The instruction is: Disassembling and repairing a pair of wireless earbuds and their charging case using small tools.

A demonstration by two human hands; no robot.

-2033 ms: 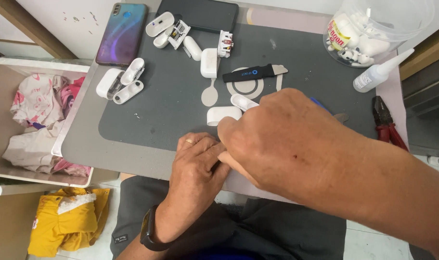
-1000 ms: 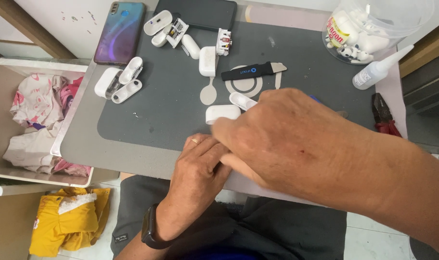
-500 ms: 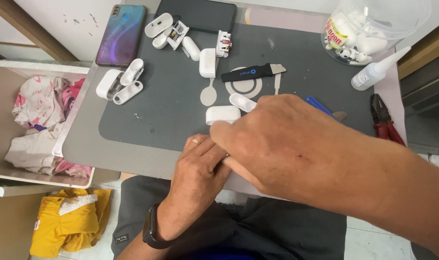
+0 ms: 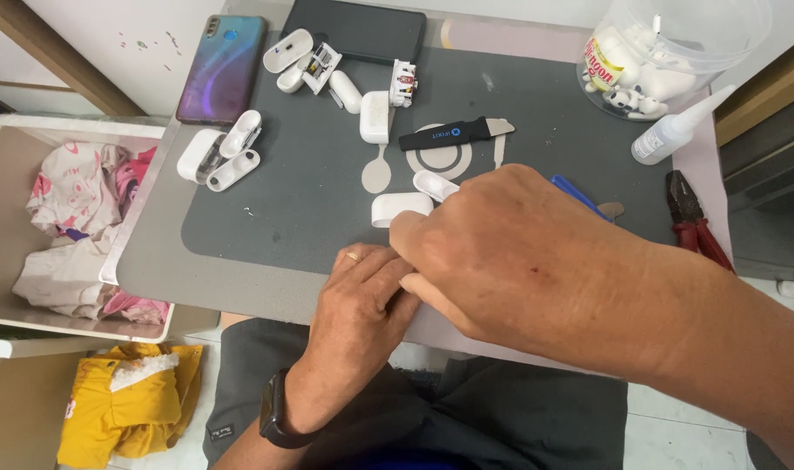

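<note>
My left hand (image 4: 358, 300) rests at the near edge of the grey work mat (image 4: 310, 200), its fingers curled shut, a ring on one finger and a dark watch on the wrist. My right hand (image 4: 510, 252) lies over it, fingers pressed against the left fingers. What sits between them is hidden. Just beyond the hands lie a white earbud case shell (image 4: 400, 208) and a smaller white case part (image 4: 435, 184). A blue-handled tool (image 4: 575, 195) sticks out from behind my right hand.
Several white case parts (image 4: 223, 157) are scattered over the mat, along with a black pry tool (image 4: 454, 135), a phone (image 4: 223, 68), a dark tablet (image 4: 355, 28), a clear tub of earbuds (image 4: 667, 52), a glue bottle (image 4: 676, 130) and red pliers (image 4: 697, 224). A box of clothes (image 4: 66, 235) stands at left.
Both hands stay pressed together at the mat's near edge; the right hand has shifted only slightly. Nothing on the mat has moved.
</note>
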